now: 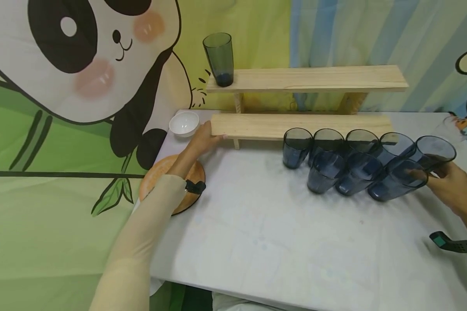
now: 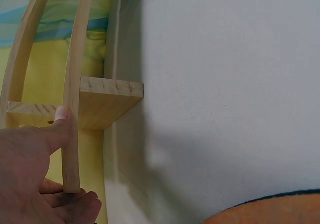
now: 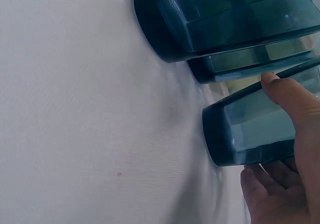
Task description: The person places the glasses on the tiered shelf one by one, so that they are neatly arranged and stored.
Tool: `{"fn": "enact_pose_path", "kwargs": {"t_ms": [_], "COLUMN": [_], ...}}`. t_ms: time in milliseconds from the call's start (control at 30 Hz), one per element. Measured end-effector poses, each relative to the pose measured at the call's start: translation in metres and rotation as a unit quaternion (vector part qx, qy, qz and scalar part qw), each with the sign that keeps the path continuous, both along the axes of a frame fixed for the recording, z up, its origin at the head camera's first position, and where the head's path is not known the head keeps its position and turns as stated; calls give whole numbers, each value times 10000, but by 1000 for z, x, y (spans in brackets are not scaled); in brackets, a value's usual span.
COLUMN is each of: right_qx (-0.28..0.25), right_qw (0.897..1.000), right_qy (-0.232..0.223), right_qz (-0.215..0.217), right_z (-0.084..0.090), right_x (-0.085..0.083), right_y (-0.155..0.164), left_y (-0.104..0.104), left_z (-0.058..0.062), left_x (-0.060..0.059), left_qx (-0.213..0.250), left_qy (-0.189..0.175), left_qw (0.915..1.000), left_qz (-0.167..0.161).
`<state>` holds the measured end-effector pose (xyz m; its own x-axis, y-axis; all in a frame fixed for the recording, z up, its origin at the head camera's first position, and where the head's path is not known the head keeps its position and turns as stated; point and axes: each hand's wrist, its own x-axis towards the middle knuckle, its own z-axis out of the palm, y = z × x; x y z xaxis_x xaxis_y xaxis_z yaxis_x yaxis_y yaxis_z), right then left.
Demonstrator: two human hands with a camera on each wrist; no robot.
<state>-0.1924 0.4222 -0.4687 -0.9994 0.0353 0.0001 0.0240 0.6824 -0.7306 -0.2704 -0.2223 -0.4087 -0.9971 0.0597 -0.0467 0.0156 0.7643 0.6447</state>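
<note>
My left hand (image 1: 205, 140) grips the left end of the lower board of a two-tier wooden shelf (image 1: 257, 125). The left wrist view shows the thumb on the board's upper face (image 2: 71, 149) and the fingers curled beneath it. At the right, my right hand (image 1: 453, 185) holds a blue-tinted glass tumbler (image 3: 255, 119), thumb on one side and fingers on the other. This tumbler stands at the right end of two rows of similar blue tumblers (image 1: 322, 175) in front of the shelf. Another tumbler (image 1: 219, 60) stands upright on the upper board's left end.
A small white bowl (image 1: 184, 124) sits left of the shelf. Under my left forearm lies a round orange-brown plate (image 1: 196, 172) with a dark rim. A clear container with a coloured print (image 1: 465, 125) stands at the back right. The white table's (image 1: 264, 242) front edge is near me.
</note>
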Motion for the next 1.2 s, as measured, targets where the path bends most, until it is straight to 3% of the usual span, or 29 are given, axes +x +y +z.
{"fn": "enact_pose_path", "kwargs": {"t_ms": [533, 800, 1000, 1200], "right_qx": [199, 270, 345, 242], "right_qw": [9998, 9994, 9991, 9991], "right_qy": [-76, -224, -209, -312], "right_qz": [-32, -38, -135, -171], "right_z": [-3, -3, -5, -10], "right_x": [1, 3, 1, 6], "right_y": [0, 2, 0, 1], "left_y": [-1, 0, -3, -3], "left_z": [-4, -5, -2, -8], "left_x": [0, 1, -1, 3], "left_qx": [5, -35, 36, -19], "left_qy": [132, -109, 90, -19], "left_qw": [9999, 9999, 9999, 9999], "left_qz": [-31, -6, -61, -107]}}
